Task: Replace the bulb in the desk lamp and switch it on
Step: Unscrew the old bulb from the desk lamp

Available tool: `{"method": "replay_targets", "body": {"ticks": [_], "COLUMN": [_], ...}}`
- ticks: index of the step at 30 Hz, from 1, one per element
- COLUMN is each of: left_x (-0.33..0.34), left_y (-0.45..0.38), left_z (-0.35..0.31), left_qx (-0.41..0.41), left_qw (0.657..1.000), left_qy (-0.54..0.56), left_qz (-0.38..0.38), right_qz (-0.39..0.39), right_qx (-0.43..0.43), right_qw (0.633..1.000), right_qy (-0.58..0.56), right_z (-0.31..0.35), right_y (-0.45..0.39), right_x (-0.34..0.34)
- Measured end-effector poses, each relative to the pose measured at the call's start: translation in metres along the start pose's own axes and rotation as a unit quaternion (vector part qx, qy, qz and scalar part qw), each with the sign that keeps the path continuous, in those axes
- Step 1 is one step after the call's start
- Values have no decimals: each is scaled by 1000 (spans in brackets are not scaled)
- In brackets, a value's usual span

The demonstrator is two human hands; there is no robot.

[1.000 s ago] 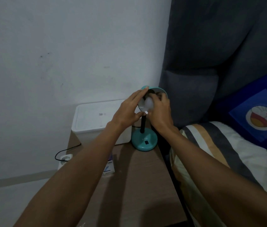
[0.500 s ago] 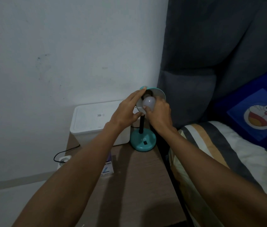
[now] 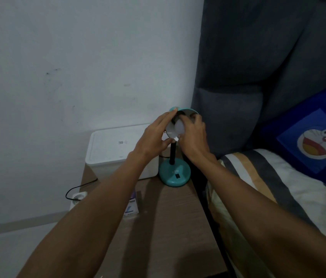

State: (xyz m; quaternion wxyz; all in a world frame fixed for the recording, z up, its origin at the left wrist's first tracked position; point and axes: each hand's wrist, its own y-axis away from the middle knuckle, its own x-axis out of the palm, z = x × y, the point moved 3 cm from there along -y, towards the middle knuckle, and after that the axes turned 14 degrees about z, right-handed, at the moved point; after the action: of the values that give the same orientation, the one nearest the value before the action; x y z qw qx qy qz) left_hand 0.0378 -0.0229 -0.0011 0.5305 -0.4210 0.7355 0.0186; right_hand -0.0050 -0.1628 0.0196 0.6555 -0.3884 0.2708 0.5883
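A teal desk lamp stands at the far right of the bedside table, its round base (image 3: 174,173) carrying a black switch and a black stem. The lamp shade (image 3: 186,112) is tilted toward me. My left hand (image 3: 154,137) grips the shade's left rim, fingers over the top and thumb underneath. A white bulb (image 3: 178,127) sits inside the shade, unlit. My right hand (image 3: 195,137) is closed around the bulb, fingers wrapped over its right side. The socket is hidden behind the bulb and fingers.
A white lidded box (image 3: 118,151) stands left of the lamp against the wall. A small bulb carton (image 3: 132,207) lies on the wooden table (image 3: 168,227). A wall plug with black cord (image 3: 78,195) is at the left. A bed with a striped sheet (image 3: 278,187) borders the right.
My right hand has shifted its grip around the bulb inside the shade, fingers now further over it. My left hand stays on the shade rim.
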Motion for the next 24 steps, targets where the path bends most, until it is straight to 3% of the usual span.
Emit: {"method": "replay_targets", "body": {"ticks": [4,19,24], "left_x": [1,0,1], "left_y": [-1,-1,-1], "left_z": [0,-4,0], "left_qx": [-3,-6,-11], "left_qw": [1000,1000,1000], "left_qy": [3,-4,-1], "left_qz": [3,2,4], "right_qz": [-14,-22,-33], "right_qx": [40,15,65], "right_qw": [997,999,995], "right_qy": [-64,-27,-69], "right_z": [-1,0,-1], "right_y": [-2,2,1], "right_x": [2,1,4]}}
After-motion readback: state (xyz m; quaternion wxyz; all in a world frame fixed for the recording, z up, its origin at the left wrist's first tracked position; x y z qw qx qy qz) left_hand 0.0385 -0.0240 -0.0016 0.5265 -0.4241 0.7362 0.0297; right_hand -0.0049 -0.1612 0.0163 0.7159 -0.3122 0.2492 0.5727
